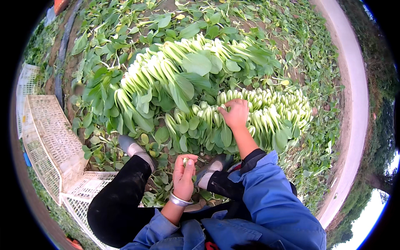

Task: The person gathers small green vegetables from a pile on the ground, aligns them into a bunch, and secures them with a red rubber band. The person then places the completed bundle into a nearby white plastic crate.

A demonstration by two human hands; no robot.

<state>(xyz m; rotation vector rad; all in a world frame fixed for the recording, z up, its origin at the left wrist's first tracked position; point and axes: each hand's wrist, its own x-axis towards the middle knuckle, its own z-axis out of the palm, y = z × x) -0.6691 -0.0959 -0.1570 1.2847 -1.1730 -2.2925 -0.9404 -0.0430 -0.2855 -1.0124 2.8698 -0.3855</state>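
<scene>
I crouch over cut bok choy laid in rows on the ground. My right hand [234,113] reaches forward and grips a stalk in the near row of bok choy [266,112]. My left hand [183,175], with a silver bangle on the wrist, is held close to my knees and pinches a small pale green piece, fingers closed on it. A larger curved row of bok choy [183,66] lies farther ahead. Blue sleeves cover both my arms.
White plastic lattice crates [50,141] stand at my left. My grey shoes [133,149] rest among loose leaves. A pale concrete path [354,104] curves along the right side. Scattered leaves and soil [287,37] surround the rows.
</scene>
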